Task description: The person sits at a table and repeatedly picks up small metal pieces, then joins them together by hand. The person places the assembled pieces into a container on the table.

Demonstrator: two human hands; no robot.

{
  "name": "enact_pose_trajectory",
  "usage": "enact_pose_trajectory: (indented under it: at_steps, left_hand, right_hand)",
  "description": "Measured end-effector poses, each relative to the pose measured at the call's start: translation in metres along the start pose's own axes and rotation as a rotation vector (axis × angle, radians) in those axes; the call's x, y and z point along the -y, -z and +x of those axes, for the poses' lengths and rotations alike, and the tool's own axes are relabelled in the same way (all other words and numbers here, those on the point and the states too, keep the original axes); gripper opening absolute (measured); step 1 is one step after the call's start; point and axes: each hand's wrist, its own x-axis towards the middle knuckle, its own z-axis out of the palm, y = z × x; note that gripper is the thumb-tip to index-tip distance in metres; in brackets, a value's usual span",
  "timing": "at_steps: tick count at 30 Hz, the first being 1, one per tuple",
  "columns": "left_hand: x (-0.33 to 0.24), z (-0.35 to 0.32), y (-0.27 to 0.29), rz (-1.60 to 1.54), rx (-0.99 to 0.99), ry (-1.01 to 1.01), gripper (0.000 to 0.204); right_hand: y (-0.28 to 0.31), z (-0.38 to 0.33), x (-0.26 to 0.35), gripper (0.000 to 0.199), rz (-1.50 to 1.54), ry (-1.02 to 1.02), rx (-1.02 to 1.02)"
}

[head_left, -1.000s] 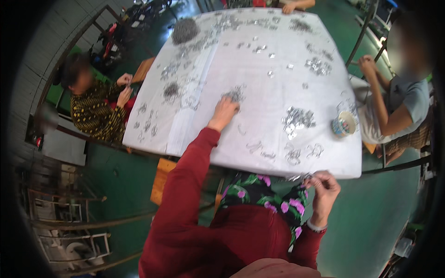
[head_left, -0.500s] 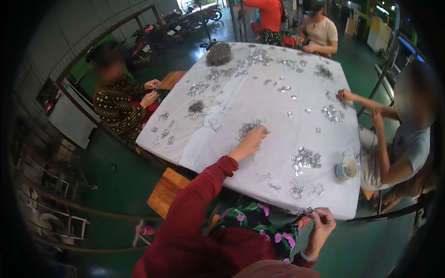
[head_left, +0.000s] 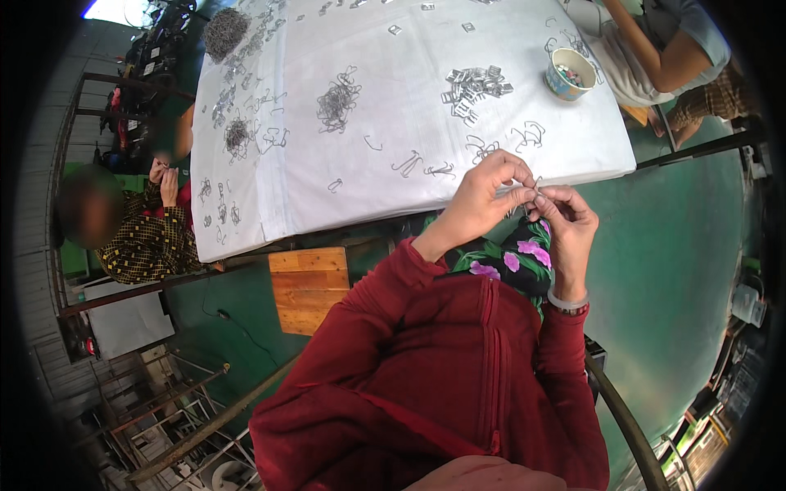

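My left hand (head_left: 490,195) and my right hand (head_left: 571,222) meet fingertip to fingertip just off the table's near edge. A thin bent wire (head_left: 538,182) shows at the pinched fingers of the left hand. Small silvery metal pieces (head_left: 516,211) peek out below the fingertips, next to the right hand; fingers hide most of them. Close by on the white-covered table (head_left: 327,204) lie loose wire hooks (head_left: 483,147), with another small group of bent wires (head_left: 528,133) just beyond. A tangled heap of wire hooks (head_left: 336,102) and a pile of shiny flat metal buckles (head_left: 475,90) lie farther in.
A paper cup (head_left: 570,74) with small coloured bits stands near the right table edge. A larger wire heap (head_left: 225,35) lies far left. Co-workers sit at left (head_left: 139,237) and right (head_left: 679,49). A wooden stool (head_left: 309,288) stands left of me.
My left hand has come back from the wire heap to meet my right hand at the near edge. The view has tilted down and turned.
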Motion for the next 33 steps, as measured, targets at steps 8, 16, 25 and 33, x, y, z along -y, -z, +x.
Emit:
enact_pose_trajectory:
  at_steps: [8,16,25,33]
  left_hand:
    - [-0.008,-0.011,-0.007,0.012,-0.054,0.101,0.011]
    - [-0.005,-0.018,-0.010,0.015,-0.085,-0.016,0.008]
    - [-0.015,-0.022,-0.001,0.041,-0.097,0.046,0.007]
    - [-0.007,-0.018,-0.001,-0.044,-0.106,0.017,0.009]
  right_hand:
    - [-0.003,-0.006,0.006,0.013,-0.168,0.112,0.087]
    - [-0.012,0.072,0.028,0.018,-0.500,0.183,0.177]
    - [-0.042,0.224,-0.093,0.030,-1.352,0.582,0.220]
    - [-0.011,0.206,-0.051,0.026,-0.898,0.134,0.172]
